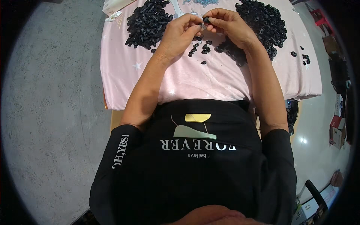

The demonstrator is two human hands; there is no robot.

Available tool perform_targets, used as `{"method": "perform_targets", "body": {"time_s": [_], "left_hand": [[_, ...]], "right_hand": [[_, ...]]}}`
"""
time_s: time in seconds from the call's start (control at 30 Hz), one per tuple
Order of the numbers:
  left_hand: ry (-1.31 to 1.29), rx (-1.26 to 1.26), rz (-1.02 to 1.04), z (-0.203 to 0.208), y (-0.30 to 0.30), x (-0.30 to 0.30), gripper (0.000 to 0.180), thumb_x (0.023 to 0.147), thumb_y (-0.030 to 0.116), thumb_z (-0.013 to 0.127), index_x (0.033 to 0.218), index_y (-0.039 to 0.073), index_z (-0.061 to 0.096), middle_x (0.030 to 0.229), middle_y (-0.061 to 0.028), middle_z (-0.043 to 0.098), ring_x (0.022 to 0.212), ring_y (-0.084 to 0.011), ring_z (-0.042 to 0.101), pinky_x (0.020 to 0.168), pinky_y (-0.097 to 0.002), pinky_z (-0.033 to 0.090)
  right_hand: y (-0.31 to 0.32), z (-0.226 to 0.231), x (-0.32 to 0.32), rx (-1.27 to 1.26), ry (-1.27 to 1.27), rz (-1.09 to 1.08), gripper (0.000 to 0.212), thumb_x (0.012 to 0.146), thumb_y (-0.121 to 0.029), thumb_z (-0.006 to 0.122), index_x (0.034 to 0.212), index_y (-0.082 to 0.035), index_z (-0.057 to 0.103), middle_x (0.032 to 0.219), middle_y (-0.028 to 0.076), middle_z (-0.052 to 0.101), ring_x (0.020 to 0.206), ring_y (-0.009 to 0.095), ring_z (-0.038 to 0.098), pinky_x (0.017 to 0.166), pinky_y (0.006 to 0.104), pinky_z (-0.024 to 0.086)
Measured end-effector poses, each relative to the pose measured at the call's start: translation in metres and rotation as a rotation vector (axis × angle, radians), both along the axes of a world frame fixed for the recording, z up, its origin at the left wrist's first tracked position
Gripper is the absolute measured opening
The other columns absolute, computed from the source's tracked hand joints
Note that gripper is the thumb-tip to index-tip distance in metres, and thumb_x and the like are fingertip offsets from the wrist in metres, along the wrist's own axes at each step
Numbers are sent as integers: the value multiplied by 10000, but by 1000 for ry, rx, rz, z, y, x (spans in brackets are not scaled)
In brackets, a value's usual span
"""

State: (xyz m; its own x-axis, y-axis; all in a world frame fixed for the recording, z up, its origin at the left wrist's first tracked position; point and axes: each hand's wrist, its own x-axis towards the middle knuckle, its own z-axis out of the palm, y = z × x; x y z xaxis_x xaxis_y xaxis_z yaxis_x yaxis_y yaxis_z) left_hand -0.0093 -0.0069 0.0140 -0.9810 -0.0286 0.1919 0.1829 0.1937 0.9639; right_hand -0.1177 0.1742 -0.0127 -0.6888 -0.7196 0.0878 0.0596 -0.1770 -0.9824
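Observation:
At the far middle of the table my two hands come close together. Between the thumb and fingers of my right hand is a small black plastic part. My left hand is pinched beside it, on something small and pale that I cannot make out. Under the hands, several loose black pieces lie on the pink cloth. A heap of black ridged parts lies left of my left hand. Beyond my right hand spreads a larger heap of black rounded parts, partly hidden by that forearm.
A white box stands at the table's far left corner. Clear bluish bits lie at the far edge. A few black pieces sit apart on the right. Boxes and a red stool are on the floor at right.

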Motion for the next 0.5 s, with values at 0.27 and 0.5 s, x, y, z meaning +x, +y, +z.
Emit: {"method": "perform_targets", "body": {"time_s": [0.27,0.5], "left_hand": [[5,35,29,2,-3,-2,184,961,15,603,1127,-35,668,931,-72,706,826,-97,667,770,-220,564],[-56,125,35,10,-6,0,187,983,31,589,1151,-32,639,954,-101,712,852,-119,695,748,-206,557]], "right_hand": [[-1,3,3,26,1,-12,196,1004,-95,585,1166,-5,647,929,12,662,787,55,608,780,190,534],[-1,1,2,20,-14,5,195,1004,-101,585,1167,-15,649,926,4,663,791,52,613,789,193,534]]}}
